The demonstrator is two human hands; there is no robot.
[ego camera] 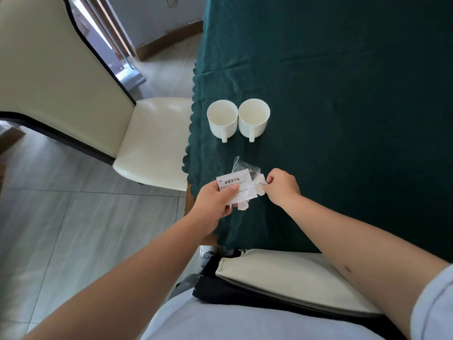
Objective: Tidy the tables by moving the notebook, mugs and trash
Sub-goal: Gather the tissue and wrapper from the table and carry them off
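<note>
Grey tiled floor (73, 217), pale wall with a brown skirting far back. Cream padded chair (152, 141) with dark trim pulled up at the left edge of the worktop (343, 94), a second cream chair (289, 276) at the near edge. Worktop draped in a dark green cloth, scalloped hem hanging over the left side.

Two white mugs (238, 120) upright side by side near the left edge — nearly touching, both handles pointing toward the viewer, insides pale and bare.

Nearer, just above the worktop's left front corner, the trash: a white printed sachet (236, 188) held flat in the left hand (215, 202), thumb pressed across its near face, fingers curled beneath. Long axis running left to right, tilted slightly up toward the right, printed side up. Scrap of crumpled white paper poking out below the sachet by the left fingers.

Behind the sachet, a clear plastic wrapper (241, 165), one corner sticking up and away toward the mugs. Whether resting on the cloth or lifted — cannot tell.

Right hand (282, 186) just beside the sachet's right end, grip pinching a crumpled white tissue (260, 184) between thumb and fingertips, remaining fingers curled in.

Light blue shirt and sleeve at the bottom edge.
</note>
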